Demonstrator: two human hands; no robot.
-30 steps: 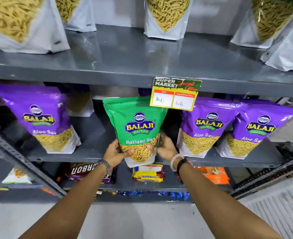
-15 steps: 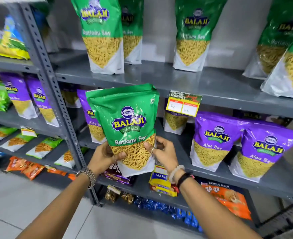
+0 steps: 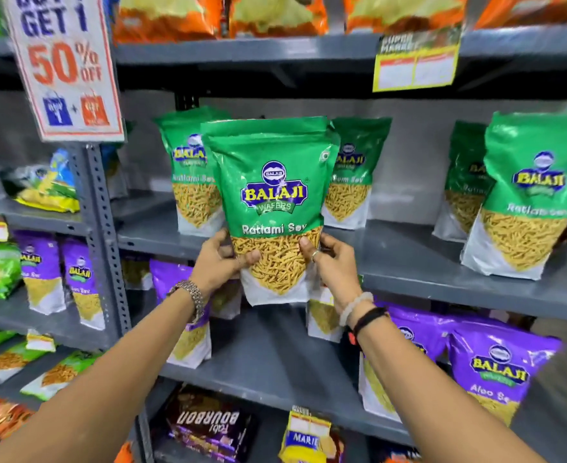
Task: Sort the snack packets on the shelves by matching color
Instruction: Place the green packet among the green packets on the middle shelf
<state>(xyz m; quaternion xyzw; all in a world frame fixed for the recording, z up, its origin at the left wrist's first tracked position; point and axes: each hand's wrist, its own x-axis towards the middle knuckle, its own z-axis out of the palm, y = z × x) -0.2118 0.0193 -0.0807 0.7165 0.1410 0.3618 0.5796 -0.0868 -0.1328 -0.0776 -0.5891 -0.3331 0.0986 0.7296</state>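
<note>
I hold a green Ratlami Sev packet upright in both hands, in front of the grey shelf that carries green packets. My left hand grips its lower left edge and my right hand its lower right edge. Two green packets stand right behind it, and more green ones stand to the right. Purple Aloo Sev packets stand on the shelf below.
A "50% off" sign hangs at upper left on the perforated upright post. Orange packets fill the top shelf, with a yellow price tag on its edge. Biscuit packs lie on the bottom shelf. Mixed packets sit in the left bay.
Both hands lifted the green packet from the purple shelf up to the level of the green shelf, and my view rose with it.
</note>
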